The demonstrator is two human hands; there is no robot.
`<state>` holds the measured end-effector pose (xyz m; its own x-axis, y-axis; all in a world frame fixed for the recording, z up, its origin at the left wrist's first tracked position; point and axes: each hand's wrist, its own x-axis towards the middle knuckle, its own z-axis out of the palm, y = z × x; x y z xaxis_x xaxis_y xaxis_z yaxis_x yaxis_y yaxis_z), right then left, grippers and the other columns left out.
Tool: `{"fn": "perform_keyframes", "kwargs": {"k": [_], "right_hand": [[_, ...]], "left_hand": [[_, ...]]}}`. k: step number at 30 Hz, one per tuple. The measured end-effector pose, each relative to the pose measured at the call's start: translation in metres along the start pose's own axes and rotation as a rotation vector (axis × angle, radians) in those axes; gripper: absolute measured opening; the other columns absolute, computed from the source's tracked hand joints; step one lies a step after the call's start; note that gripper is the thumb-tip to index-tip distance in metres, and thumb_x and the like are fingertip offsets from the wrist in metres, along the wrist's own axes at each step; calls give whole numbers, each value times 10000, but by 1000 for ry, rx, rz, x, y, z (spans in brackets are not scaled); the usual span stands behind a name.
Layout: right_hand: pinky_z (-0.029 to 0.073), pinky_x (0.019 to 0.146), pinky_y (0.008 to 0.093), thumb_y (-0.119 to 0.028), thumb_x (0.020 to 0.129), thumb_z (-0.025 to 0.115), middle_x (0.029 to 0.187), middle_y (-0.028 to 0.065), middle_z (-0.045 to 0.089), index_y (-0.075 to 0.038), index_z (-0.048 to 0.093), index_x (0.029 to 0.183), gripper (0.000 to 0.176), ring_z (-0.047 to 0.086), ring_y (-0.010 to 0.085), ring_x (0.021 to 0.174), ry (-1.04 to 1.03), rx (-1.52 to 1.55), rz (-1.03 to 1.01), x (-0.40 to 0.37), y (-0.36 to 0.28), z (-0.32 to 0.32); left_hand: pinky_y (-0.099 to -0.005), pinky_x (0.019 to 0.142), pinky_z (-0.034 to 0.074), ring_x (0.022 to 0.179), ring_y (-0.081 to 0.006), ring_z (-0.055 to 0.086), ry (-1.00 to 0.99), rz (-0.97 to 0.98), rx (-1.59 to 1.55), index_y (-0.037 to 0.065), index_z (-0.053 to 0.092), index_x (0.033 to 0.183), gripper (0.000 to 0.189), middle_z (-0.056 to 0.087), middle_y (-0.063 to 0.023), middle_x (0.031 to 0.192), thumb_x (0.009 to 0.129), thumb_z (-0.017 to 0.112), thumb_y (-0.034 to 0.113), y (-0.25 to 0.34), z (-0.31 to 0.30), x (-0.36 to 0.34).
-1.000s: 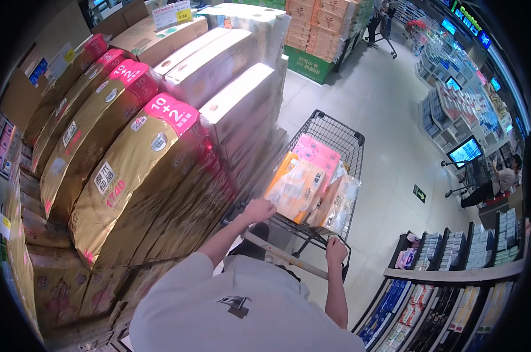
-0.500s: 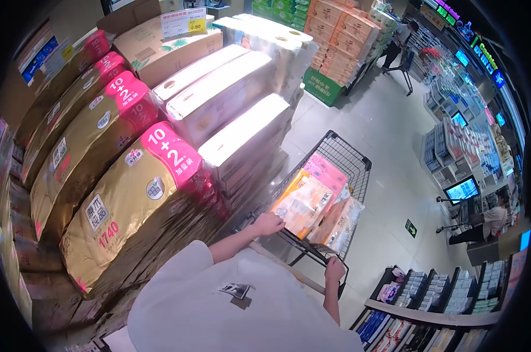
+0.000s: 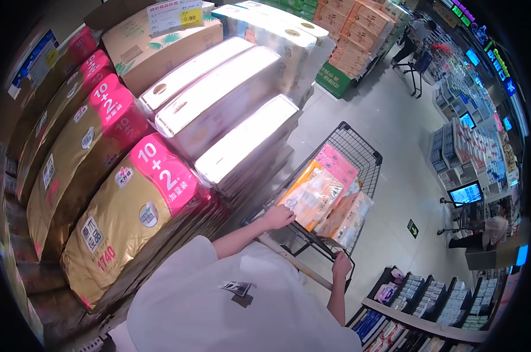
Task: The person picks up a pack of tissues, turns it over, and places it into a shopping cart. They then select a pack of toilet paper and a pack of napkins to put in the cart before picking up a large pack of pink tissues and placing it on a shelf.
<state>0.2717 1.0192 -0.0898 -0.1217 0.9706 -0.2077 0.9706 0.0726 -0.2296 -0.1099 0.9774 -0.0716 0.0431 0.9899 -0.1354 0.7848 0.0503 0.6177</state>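
Observation:
A black wire shopping cart (image 3: pixel 368 154) stands in front of me. My left hand (image 3: pixel 279 217) is closed on its near left side, close to the push handle (image 3: pixel 297 263). My right hand (image 3: pixel 341 266) is closed at the near right corner; its exact hold on the frame is partly hidden. Inside the basket lie a pink package (image 3: pixel 337 161), an orange and white package (image 3: pixel 313 196) that looks like tissues, and a brown package in clear wrap (image 3: pixel 344 220).
Gold and pink tissue packs (image 3: pixel 130 220) and white packs (image 3: pixel 242 144) are stacked close on my left. A low shelf (image 3: pixel 418 317) stands at the right. Farther off are a person (image 3: pixel 415 36) with a cart, another person (image 3: pixel 493 229) at right and a screen (image 3: pixel 466 193).
The stacked packs at left have shifted left in view, and the cart appears slightly farther right and up. Both hands keep their hold. The distant person and cart also sit farther right.

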Motion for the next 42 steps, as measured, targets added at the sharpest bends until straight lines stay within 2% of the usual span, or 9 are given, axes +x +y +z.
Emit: {"fn": "perform_keyframes", "kwargs": {"k": [7,10,12,18,21,24,28,32,42], "right_hand": [[514,930,474,-433,966,472,1112,217,676,-87,720,1139,460,663,381,1026,-486,-292,-98,45,-29,-55],[507,938,462,-406,962,538,1184,199,653,-68,693,1174,428,643,375,1072,-399,-121,-320,68,-105,-105],[500,950,439,-338,960,590,1170,190,652,-54,654,1219,389,628,364,1105,-243,54,-516,68,-184,-145],[443,1035,460,-208,931,635,1358,112,546,-101,582,1309,397,551,333,1224,-15,277,-1276,47,-397,-234],[391,1106,472,-228,911,662,1480,102,467,-103,539,1370,492,463,327,1349,183,250,-1580,36,-476,-252],[305,1179,497,-305,886,690,1563,104,369,-127,456,1459,644,332,325,1456,184,255,-1645,28,-545,-251],[260,1182,569,-416,801,760,1604,113,313,-151,378,1515,852,297,339,1476,205,233,-1738,28,-608,-229],[247,1165,622,-397,707,839,1586,118,338,-204,360,1524,967,303,355,1469,169,64,-1750,31,-628,-209],[239,1186,600,-79,761,693,1411,121,476,-199,441,1467,759,407,324,1378,240,155,-1714,21,-600,-214]], "left_hand": [[-460,799,536,927,-337,652,28,-16,-67,59,690,997,313,667,-146,977,976,503,309,0,-4,9],[-380,816,546,899,-276,668,174,150,-445,68,698,1012,241,673,-115,1008,958,573,267,-4,-9,23],[-339,833,542,932,-196,659,67,-86,-839,63,670,1143,245,658,-90,1110,989,597,239,21,-61,25],[-362,989,485,1210,-225,575,566,14,-2123,93,426,1436,433,525,-110,1406,1040,512,246,41,-207,4],[-389,1036,448,1258,-254,536,862,-81,-991,75,413,1441,468,506,-132,1419,1026,514,267,20,-238,-17],[-416,1083,412,1305,-284,497,913,-161,161,57,399,1446,505,487,-154,1433,1012,516,288,4,-256,-33],[-426,1099,398,1323,-276,482,795,-638,212,67,369,1476,571,473,-138,1453,1002,524,345,7,-270,-26],[-404,841,486,975,-269,643,1134,-211,-383,-2,536,1337,505,668,-154,1087,993,602,363,-38,-244,-3],[-401,882,471,1033,-260,610,1220,-120,-562,-5,510,1354,562,639,-147,1140,951,645,363,-42,-237,-16]]}}
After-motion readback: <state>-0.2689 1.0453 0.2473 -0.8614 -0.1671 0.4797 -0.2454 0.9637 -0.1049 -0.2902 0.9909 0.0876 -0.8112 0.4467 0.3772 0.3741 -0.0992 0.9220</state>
